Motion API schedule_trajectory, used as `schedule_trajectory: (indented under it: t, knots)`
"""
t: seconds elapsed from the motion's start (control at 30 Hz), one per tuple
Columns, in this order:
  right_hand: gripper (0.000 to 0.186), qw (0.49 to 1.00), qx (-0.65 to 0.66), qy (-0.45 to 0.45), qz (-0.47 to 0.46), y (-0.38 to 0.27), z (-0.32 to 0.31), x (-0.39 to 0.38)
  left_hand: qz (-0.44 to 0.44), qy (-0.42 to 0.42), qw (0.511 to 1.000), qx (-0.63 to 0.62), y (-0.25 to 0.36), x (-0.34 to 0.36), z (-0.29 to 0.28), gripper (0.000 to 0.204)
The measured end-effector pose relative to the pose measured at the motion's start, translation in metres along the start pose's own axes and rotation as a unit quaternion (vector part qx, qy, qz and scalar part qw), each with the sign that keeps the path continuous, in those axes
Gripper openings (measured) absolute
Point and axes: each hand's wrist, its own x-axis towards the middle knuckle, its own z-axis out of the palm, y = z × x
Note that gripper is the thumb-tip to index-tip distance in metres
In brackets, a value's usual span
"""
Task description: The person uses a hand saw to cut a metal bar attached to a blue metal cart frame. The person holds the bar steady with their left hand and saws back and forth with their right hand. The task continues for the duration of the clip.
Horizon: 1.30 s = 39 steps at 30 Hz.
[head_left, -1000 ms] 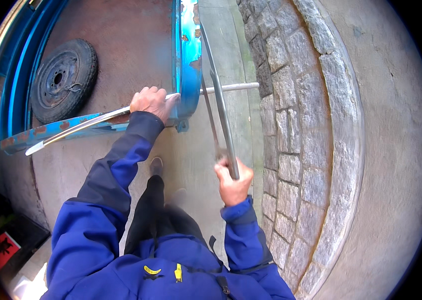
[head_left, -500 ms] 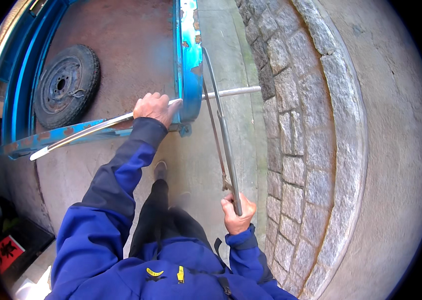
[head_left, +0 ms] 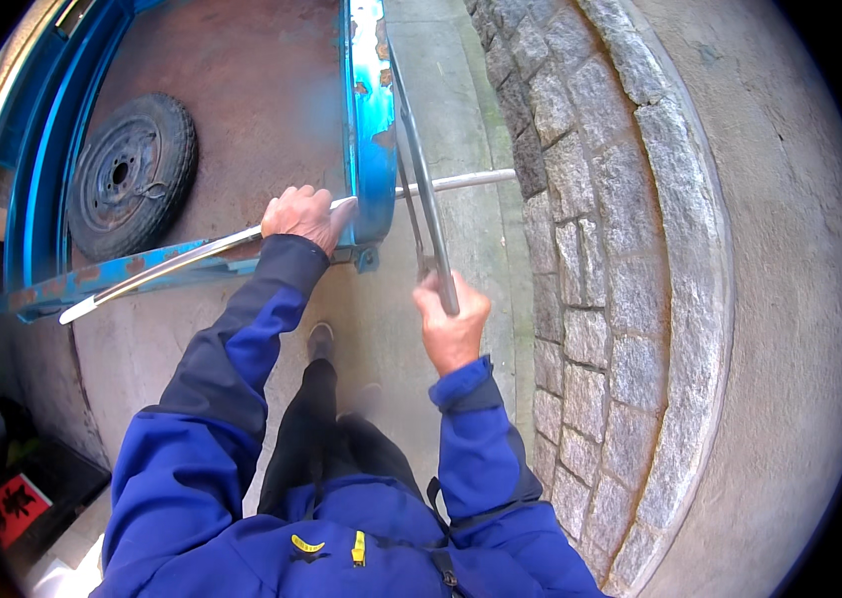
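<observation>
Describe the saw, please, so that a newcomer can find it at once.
Start at the blue cart; beyond its right edge, the pale pole sticks out. The saw crosses that pole, its near end in the right hand. Unlike the pole, it has a grey frame with a thin blade alongside.

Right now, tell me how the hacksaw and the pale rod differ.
Build: the hacksaw has a grey tubular frame with a thin, darker blade alongside; the rod is one slim, whitish bar with a white end.
Pose: the hacksaw points away from the person, while the rod runs crosswise, left to right.
Hold: the right hand grips the hacksaw; the left hand grips the rod.
Shared: both are long and narrow.
</observation>
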Motion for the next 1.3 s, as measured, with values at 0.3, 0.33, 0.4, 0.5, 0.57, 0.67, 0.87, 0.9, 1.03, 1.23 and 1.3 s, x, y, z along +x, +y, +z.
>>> schedule_trajectory:
  t: [0.3,0.33,0.4,0.5,0.57,0.67,0.87,0.9,1.03,1.23,1.3]
  knots:
    - [0.010,0.993,-0.102,-0.026,0.051,-0.008,-0.069,-0.125,0.000,0.017,1.000,-0.013,-0.004,-0.001,0.002,0.038]
    - [0.010,0.992,-0.104,-0.026,0.059,-0.009,-0.072,-0.128,0.004,0.029,0.999,-0.014,-0.004,-0.002,0.005,0.041]
    - [0.010,0.993,-0.105,-0.035,0.037,-0.008,-0.070,-0.120,0.007,0.045,0.999,-0.011,-0.006,-0.003,0.007,0.043]
    - [0.009,0.994,-0.100,-0.034,0.012,-0.009,-0.049,-0.075,0.005,0.035,0.999,-0.013,-0.004,-0.002,0.007,0.040]
    - [0.010,0.997,-0.072,-0.031,0.025,-0.013,-0.032,-0.049,-0.002,0.004,1.000,-0.017,-0.001,-0.002,0.004,0.035]
    - [0.010,0.998,-0.052,-0.023,0.009,-0.013,-0.027,-0.046,0.000,0.011,1.000,-0.013,0.000,-0.001,0.000,0.035]
    - [0.008,0.996,-0.076,-0.023,0.034,-0.013,-0.047,-0.070,-0.002,0.000,1.000,-0.014,-0.003,-0.001,-0.002,0.035]
    - [0.008,0.995,-0.079,-0.026,0.045,-0.016,-0.051,-0.074,-0.002,-0.001,1.000,-0.014,-0.003,-0.001,-0.002,0.035]
    - [0.008,0.995,-0.089,-0.025,0.036,-0.019,-0.063,-0.088,0.007,0.003,1.000,-0.018,-0.003,-0.002,-0.001,0.035]
    - [0.007,0.995,-0.059,-0.039,0.066,-0.035,-0.047,-0.052,0.005,0.010,1.000,-0.016,-0.004,-0.001,0.001,0.034]
    - [0.006,0.996,-0.047,-0.033,0.064,-0.036,-0.045,-0.048,0.004,0.006,1.000,-0.015,-0.001,-0.005,0.005,0.034]
